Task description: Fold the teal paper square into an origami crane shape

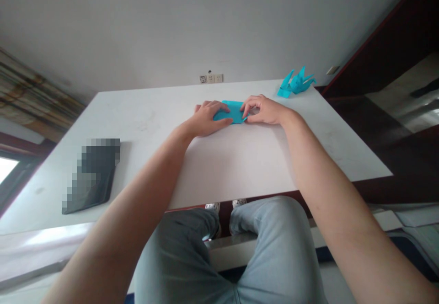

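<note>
A small folded sheet of blue paper lies on the white table, between my two hands. My left hand holds its left end against the tabletop, with the fingers over the paper and the thumb along the near edge. At the right end, my right hand is closed on the paper's edge, thumb and fingertips pinching near a small turned-up corner. The fingers cover parts of both ends, so the full outline is hidden.
Two folded blue paper figures, an upright pointed one and a crane, stand at the table's far right corner. A dark flat object, partly pixelated, lies on the left. The white table meets a wall with sockets.
</note>
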`<control>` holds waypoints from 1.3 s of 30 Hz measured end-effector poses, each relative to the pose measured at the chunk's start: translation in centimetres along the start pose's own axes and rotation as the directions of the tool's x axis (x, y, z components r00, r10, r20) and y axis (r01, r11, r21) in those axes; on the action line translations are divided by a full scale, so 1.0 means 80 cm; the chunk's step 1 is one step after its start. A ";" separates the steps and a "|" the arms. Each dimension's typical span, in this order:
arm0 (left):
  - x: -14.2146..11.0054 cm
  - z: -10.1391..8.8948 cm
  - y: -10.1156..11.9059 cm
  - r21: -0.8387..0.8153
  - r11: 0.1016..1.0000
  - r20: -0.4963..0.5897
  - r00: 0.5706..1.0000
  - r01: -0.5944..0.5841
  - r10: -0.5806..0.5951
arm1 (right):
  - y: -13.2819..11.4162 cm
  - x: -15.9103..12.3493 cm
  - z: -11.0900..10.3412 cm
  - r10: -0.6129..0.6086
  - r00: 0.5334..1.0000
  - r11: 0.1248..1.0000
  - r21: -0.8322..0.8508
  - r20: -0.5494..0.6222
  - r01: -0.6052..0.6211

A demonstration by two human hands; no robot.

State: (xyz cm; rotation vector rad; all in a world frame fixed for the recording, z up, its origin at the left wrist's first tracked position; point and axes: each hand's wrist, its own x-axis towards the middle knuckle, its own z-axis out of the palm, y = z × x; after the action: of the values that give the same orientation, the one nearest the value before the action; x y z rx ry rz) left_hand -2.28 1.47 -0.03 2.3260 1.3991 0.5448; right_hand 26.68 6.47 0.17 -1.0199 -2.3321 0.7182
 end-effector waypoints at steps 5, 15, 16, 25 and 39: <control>0.002 0.002 -0.003 -0.002 1.000 -0.005 1.000 -0.028 0.028 | 0.018 0.004 0.000 0.089 0.984 0.994 -0.044 -0.157 -0.097; -0.002 0.000 0.009 0.026 1.000 0.021 1.000 0.012 -0.012 | 0.016 0.001 0.001 0.168 0.985 0.985 0.039 -0.042 -0.166; -0.001 0.000 0.009 0.023 1.000 0.011 1.000 0.019 -0.019 | 0.016 0.001 0.001 0.182 0.983 0.982 0.064 -0.032 -0.180; 0.006 0.002 0.009 -0.061 0.997 -0.103 0.993 0.046 -0.052 | 0.009 0.011 0.005 0.244 0.958 0.934 0.300 -0.149 -0.191; 0.014 0.004 -0.009 -0.260 0.964 -0.183 0.978 0.045 -0.095 | 0.013 0.011 0.007 0.149 0.982 0.939 0.327 -0.116 -0.104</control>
State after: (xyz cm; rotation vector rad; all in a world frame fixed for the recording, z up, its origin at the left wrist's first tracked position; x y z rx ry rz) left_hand -2.21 2.73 -0.52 2.0555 1.3968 0.8953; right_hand 26.31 7.60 -0.66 -1.0405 -1.9629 1.0041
